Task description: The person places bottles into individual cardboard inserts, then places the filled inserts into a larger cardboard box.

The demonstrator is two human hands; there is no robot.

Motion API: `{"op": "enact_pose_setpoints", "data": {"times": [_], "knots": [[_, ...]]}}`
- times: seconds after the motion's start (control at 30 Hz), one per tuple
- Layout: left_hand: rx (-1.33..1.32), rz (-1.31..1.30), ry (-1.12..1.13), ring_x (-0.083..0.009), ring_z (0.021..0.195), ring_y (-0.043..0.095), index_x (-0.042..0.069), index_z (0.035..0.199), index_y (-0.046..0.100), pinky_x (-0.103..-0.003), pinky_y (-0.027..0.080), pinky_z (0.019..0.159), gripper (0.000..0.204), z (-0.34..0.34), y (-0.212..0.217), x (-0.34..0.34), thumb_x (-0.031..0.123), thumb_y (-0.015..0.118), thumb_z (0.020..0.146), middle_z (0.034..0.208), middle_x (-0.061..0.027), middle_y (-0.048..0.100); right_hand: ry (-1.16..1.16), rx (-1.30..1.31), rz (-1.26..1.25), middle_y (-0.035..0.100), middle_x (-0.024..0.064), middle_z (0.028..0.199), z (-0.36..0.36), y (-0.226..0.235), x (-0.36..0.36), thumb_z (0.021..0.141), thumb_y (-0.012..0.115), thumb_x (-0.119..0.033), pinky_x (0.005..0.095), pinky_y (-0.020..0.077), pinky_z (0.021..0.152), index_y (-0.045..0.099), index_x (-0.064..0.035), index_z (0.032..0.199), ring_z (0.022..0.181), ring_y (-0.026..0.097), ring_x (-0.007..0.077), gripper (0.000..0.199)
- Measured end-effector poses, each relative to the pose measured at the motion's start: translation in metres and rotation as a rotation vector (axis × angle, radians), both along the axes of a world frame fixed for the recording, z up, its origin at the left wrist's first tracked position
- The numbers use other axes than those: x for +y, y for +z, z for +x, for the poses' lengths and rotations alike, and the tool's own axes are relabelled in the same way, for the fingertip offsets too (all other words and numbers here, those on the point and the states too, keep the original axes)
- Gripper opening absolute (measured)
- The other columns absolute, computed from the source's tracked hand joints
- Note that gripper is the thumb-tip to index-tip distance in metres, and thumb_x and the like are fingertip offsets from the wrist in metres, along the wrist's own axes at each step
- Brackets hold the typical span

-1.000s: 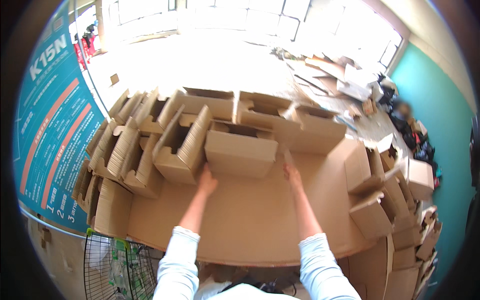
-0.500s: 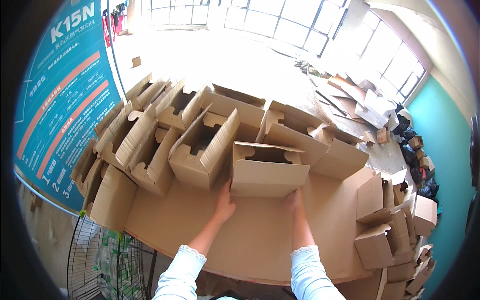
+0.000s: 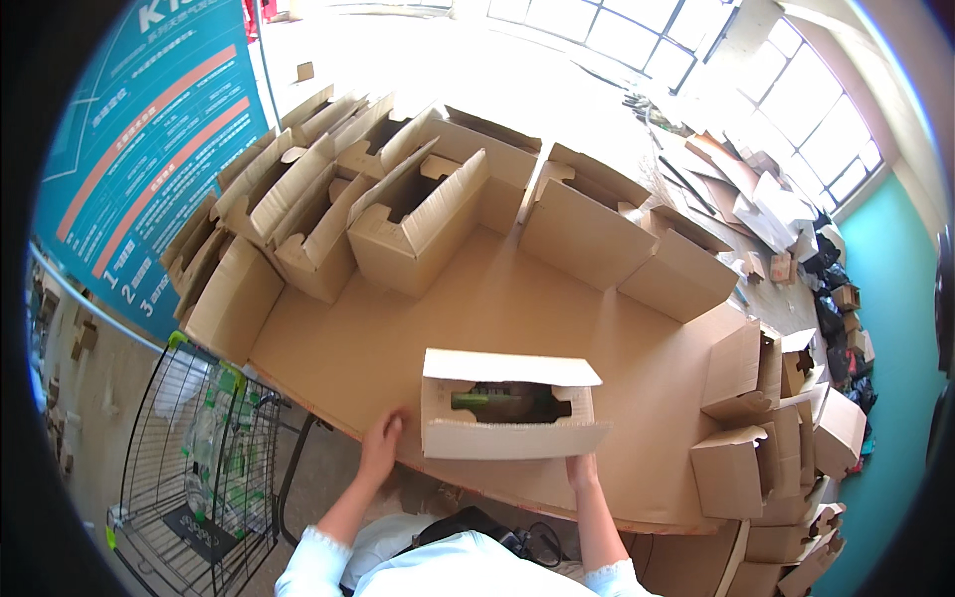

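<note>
A cardboard box [image 3: 507, 438] stands near the table's front edge, its long top flaps raised. Through the gap between them something dark green [image 3: 497, 402] shows inside; its kind I cannot make out. At the box's near right corner is my right hand [image 3: 582, 470], holding it, with the fingers partly hidden by the box. Just left of the box, a small gap away, my left hand [image 3: 380, 443] holds nothing, its fingers loosely bent. Both forearms reach in from the lower edge.
Several open cardboard boxes [image 3: 408, 239] line the far and left sides of the cardboard-covered table [image 3: 338, 348]. More boxes [image 3: 731, 473] are stacked at the right. A black wire cart [image 3: 199, 458] with clear green-marked bottles stands left, below a blue banner [image 3: 149, 169].
The box has come away from the far row toward me, to the front edge, and its open top now shows. My left hand has come off it. The view has shifted.
</note>
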State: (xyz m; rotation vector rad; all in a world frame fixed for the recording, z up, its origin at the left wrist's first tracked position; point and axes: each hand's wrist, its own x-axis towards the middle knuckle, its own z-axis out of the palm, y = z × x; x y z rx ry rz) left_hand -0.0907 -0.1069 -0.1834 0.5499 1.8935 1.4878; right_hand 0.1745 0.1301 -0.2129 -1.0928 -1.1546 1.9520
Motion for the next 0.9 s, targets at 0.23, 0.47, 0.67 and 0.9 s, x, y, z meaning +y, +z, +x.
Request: {"op": "enact_pose_setpoints", "data": {"times": [0.23, 0.47, 0.67, 0.9], "knots": [[0.389, 0.141, 0.101, -0.0304, 0.119, 0.044, 0.004, 0.124, 0.052, -0.037, 0.029, 0.104, 0.038, 0.000, -0.035, 0.067, 0.027, 0.039, 0.098, 0.122, -0.0192, 0.054, -0.008, -0.069, -0.068, 0.057, 0.0057, 0.113, -0.035, -0.040, 0.030, 0.094, 0.049, -0.029, 0.0333, 0.0496, 0.085, 0.049, -0.0082, 0.123, 0.102, 0.056, 0.0179, 0.035], [-0.016, 0.201, 0.212, -0.0258, 0.125, 0.038, 0.007, 0.135, 0.040, -0.034, 0.028, 0.105, 0.047, 0.027, -0.022, 0.078, 0.037, 0.035, 0.099, 0.136, -0.0140, 0.042, 0.173, 0.221, 0.117, 0.058, 0.0066, 0.114, -0.013, -0.057, 0.028, 0.094, 0.049, -0.030, 0.0344, 0.0488, 0.087, 0.052, -0.0057, 0.120, 0.105, 0.056, 0.0192, 0.036], [-0.381, 0.359, 0.255, -0.0185, 0.126, 0.038, 0.012, 0.139, 0.034, -0.030, 0.029, 0.104, 0.054, 0.037, -0.007, 0.027, 0.044, 0.040, 0.096, 0.138, -0.0070, 0.040, 0.293, 0.116, 0.141, 0.056, 0.0074, 0.118, -0.017, -0.012, -0.012, 0.094, 0.050, -0.032, 0.0352, 0.0461, 0.090, 0.050, -0.0045, 0.123, 0.109, 0.053, 0.0198, 0.040], [-0.554, 0.481, 0.422, -0.0111, 0.117, 0.046, 0.014, 0.135, 0.041, -0.026, 0.037, 0.095, 0.050, 0.009, 0.056, -0.100, 0.044, 0.044, 0.095, 0.129, -0.0028, 0.048, 0.510, -0.038, 0.161, 0.053, 0.0083, 0.122, -0.071, 0.045, -0.093, 0.093, 0.050, -0.033, 0.0361, 0.0430, 0.094, 0.048, -0.0032, 0.126, 0.113, 0.049, 0.0204, 0.045]]}}
